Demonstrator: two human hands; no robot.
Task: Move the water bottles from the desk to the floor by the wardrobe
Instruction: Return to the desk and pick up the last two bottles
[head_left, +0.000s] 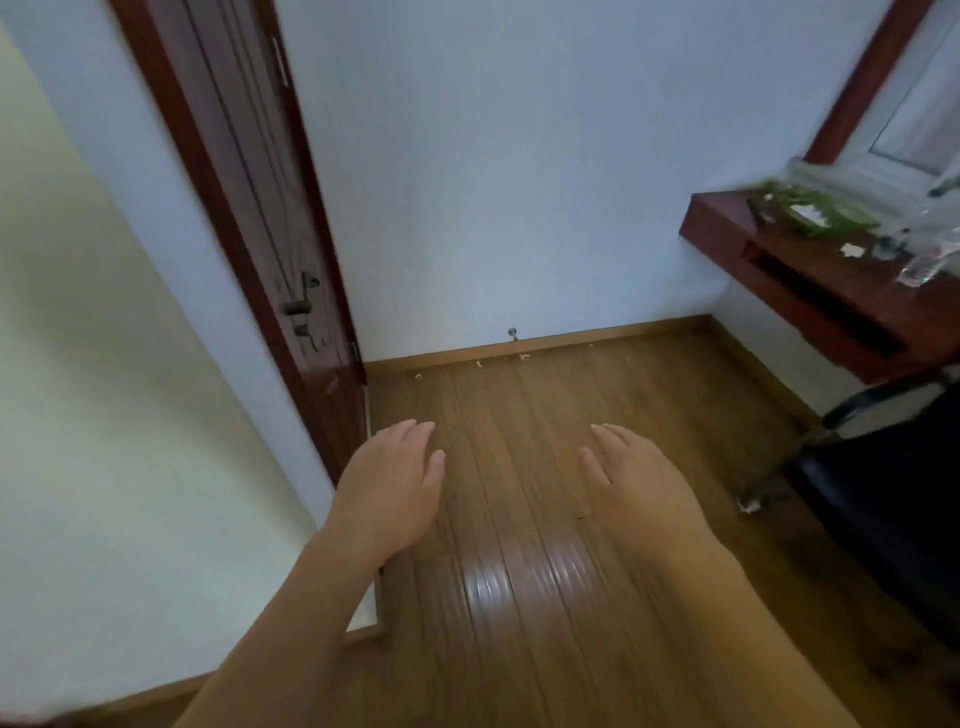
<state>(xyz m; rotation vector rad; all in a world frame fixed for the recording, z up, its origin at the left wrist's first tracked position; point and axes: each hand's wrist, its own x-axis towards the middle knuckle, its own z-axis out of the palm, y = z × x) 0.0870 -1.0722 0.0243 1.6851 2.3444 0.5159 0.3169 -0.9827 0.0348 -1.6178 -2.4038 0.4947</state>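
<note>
Both my hands are stretched out in front of me over the wooden floor (519, 405), palms down, fingers straight and empty. My left hand (395, 483) is near the door's lower edge, and my right hand (634, 483) is to its right. The reddish-brown desk (810, 275) juts from the wall at the far right. On it lie blurred clear plastic bottles (924, 270), with more clear plastic and a green-and-white pack (815, 213) behind them. No wardrobe can be made out in this view.
A dark wooden door (260, 208) with a handle (301, 306) stands open at the left against a white wall. A black chair (893, 493) sits under the desk at the right. Small white scraps lie along the skirting board, and a door stop (513, 332) sticks out there.
</note>
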